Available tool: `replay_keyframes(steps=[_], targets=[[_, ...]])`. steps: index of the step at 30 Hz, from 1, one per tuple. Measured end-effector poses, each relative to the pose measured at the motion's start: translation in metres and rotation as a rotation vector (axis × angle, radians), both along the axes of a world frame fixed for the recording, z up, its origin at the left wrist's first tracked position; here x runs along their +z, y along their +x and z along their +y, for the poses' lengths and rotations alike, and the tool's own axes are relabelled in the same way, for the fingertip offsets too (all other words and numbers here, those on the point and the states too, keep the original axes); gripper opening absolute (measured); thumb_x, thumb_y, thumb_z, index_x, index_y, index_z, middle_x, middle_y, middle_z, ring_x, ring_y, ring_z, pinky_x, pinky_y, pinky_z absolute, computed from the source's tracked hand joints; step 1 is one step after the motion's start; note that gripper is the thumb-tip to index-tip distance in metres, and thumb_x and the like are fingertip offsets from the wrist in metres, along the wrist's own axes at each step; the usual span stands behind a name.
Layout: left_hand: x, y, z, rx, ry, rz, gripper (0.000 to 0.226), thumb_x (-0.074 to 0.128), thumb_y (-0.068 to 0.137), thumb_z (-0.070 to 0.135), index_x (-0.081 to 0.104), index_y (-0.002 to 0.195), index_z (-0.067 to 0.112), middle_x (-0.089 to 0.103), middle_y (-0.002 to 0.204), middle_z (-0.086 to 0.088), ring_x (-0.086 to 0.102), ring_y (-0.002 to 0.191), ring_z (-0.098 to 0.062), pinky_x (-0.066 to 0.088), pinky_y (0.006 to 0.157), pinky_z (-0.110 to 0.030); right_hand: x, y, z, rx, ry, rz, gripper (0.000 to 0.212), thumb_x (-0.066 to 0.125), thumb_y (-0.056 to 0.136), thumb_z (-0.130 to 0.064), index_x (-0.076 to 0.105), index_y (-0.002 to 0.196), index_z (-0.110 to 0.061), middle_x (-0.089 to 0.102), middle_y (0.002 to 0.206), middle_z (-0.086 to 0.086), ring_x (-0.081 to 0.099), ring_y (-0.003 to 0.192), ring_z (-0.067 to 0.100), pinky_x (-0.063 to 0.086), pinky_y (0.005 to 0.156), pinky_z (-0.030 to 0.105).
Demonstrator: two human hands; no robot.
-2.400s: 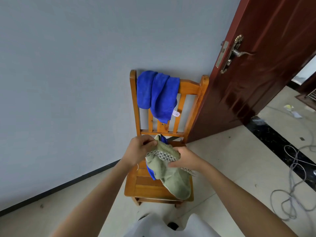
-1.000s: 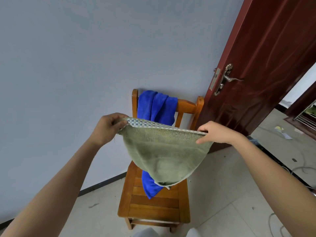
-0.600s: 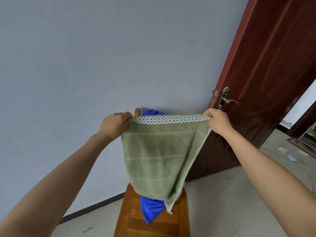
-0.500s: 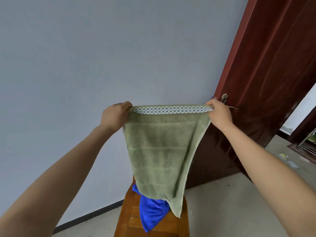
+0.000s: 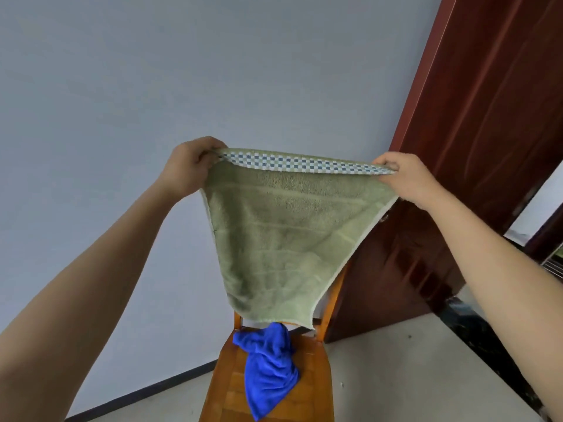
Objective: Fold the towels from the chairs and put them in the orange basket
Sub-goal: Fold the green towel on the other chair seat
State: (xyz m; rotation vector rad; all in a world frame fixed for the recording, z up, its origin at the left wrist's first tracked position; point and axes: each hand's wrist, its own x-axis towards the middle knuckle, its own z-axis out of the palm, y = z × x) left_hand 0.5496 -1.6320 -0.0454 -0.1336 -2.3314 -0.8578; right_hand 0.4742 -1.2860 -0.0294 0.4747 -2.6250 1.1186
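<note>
A green towel (image 5: 280, 236) with a blue-and-white checked hem hangs spread in front of me at chest height. My left hand (image 5: 190, 167) pinches its top left corner and my right hand (image 5: 405, 178) pinches its top right corner. The top edge is stretched between them and the cloth narrows to its bottom edge. Below it stands an orange wooden chair (image 5: 307, 388) with a crumpled blue towel (image 5: 268, 367) on its seat. The green towel hides the chair's backrest. The orange basket is out of view.
A grey wall (image 5: 152, 86) rises right behind the chair. A dark red door (image 5: 487, 147) stands open at the right, with a doorway and black floor strip (image 5: 493, 354) beyond it. Pale tiled floor (image 5: 411, 379) lies right of the chair.
Both hands lifted the bunched green towel off the chair seat and pulled it open by the top corners. In the last half second they spread wider and the bottom edge rose off the blue towel.
</note>
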Motion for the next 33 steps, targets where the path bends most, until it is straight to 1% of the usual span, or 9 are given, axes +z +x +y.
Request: replay_keyframes(steps=[3,6,11,14,16,20,24,30,33], targets=[[-0.016,0.023,-0.011,-0.249,0.132,-0.282,0.030,0.044,0.093,-0.003,0.063,0.090,0.020,0.066,0.083,0.012,0.058,0.075,0.007,0.043,0.070,-0.005,-0.014,0.008,0.015,0.126,0.063,-0.206,0.018,0.067,0.082,-0.007,0.065,0.099,-0.001,0.061,0.089,0.001,0.054,0.083,0.008,0.039,0.078,0.010],[-0.048,0.045,-0.022,-0.397,0.262,-0.508,0.028,0.050,0.091,0.004,0.071,0.088,0.022,0.071,0.088,0.011,0.064,0.084,-0.003,0.050,0.075,-0.015,-0.042,0.017,0.024,0.239,0.195,-0.396,0.015,0.069,0.081,-0.012,0.065,0.096,-0.012,0.061,0.098,-0.004,0.052,0.101,0.009,0.034,0.098,0.023],[-0.109,0.073,-0.020,-0.364,0.381,-0.863,0.026,0.053,0.081,0.009,0.075,0.084,0.022,0.073,0.091,-0.001,0.066,0.086,-0.015,0.052,0.069,-0.021,-0.108,0.034,0.025,0.371,0.275,-0.739,0.007,0.065,0.084,-0.008,0.067,0.082,-0.015,0.067,0.078,-0.004,0.063,0.071,0.002,0.047,0.064,0.013],[-0.145,0.097,-0.013,-0.336,0.381,-1.041,0.025,0.059,0.071,0.027,0.074,0.089,0.018,0.072,0.093,-0.004,0.065,0.085,-0.016,0.051,0.068,-0.021,-0.152,0.042,0.027,0.363,0.277,-0.929,0.005,0.064,0.085,-0.007,0.066,0.089,-0.008,0.069,0.083,0.004,0.066,0.076,0.013,0.053,0.069,0.024],[-0.163,0.113,-0.009,-0.360,0.235,-1.177,0.038,0.068,0.065,0.040,0.068,0.100,0.024,0.070,0.096,-0.001,0.064,0.086,-0.014,0.050,0.070,-0.021,-0.181,0.049,0.029,0.360,0.273,-1.024,0.007,0.065,0.085,-0.008,0.067,0.091,-0.009,0.069,0.087,0.006,0.066,0.078,0.015,0.054,0.073,0.028],[-0.210,0.137,0.001,-0.284,0.043,-1.473,0.046,0.062,0.076,0.012,0.052,0.115,0.034,0.064,0.094,0.006,0.057,0.073,-0.010,0.044,0.051,-0.011,-0.238,0.071,0.029,0.404,0.347,-1.142,0.007,0.067,0.084,-0.013,0.065,0.090,-0.017,0.067,0.089,0.003,0.064,0.083,0.015,0.052,0.075,0.027],[-0.258,0.159,-0.001,-0.238,0.279,-1.543,0.045,0.066,0.068,0.013,0.054,0.103,0.039,0.062,0.109,-0.002,0.057,0.087,-0.015,0.048,0.069,-0.020,-0.289,0.089,0.034,0.385,0.350,-1.245,0.007,0.067,0.084,-0.016,0.062,0.086,-0.021,0.065,0.090,0.003,0.062,0.086,0.020,0.050,0.078,0.034],[-0.312,0.170,0.007,-0.059,0.985,-1.375,0.019,0.056,0.083,-0.011,0.063,0.091,0.006,0.063,0.090,-0.015,0.061,0.071,-0.021,0.052,0.059,-0.026,-0.342,0.097,0.035,0.184,0.103,-1.323,0.018,0.067,0.084,-0.016,0.057,0.098,-0.019,0.064,0.102,0.008,0.061,0.096,0.023,0.050,0.083,0.038],[-0.328,0.165,0.014,0.074,1.096,-1.247,0.017,0.049,0.088,-0.008,0.062,0.090,0.004,0.063,0.082,-0.014,0.060,0.068,-0.022,0.053,0.054,-0.025,-0.362,0.099,0.037,0.097,-0.053,-1.338,0.019,0.066,0.085,-0.015,0.062,0.103,-0.011,0.065,0.100,0.011,0.062,0.091,0.023,0.048,0.076,0.036]])
